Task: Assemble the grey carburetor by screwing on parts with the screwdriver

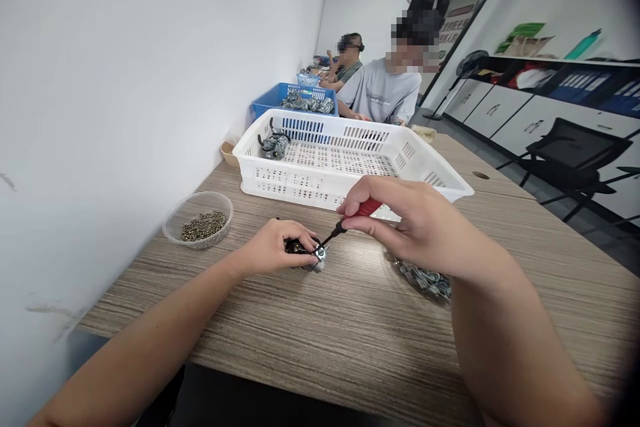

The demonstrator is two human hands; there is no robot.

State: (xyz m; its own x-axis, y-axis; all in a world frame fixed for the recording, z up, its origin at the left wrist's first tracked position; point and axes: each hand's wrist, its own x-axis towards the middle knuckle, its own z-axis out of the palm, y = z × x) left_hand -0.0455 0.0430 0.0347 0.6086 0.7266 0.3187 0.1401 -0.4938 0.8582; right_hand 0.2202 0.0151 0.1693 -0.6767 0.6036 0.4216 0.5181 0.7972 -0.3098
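Observation:
My right hand [400, 220] is closed around the red handle of a screwdriver [369, 207]. Its dark shaft slants down to the left, and the tip meets a small black and silver metal assembly [319, 256] on the table. The fingers of my left hand [275, 247] press on this assembly and cover part of it; its exact kind I cannot make out. Under my right wrist sits a clear container of silvery metal parts [425, 280], partly hidden. Left of my left hand stands a clear round bowl [173, 230] with many small brass-coloured screws [204, 225].
Behind my hands a white perforated basket [295, 190] holds several black and grey assemblies [275, 143] at its left end. Beyond it is a blue crate [265, 101] of metal parts. Two people sit farther along the wooden table [280, 340]. A white wall [100, 80] bounds the left side.

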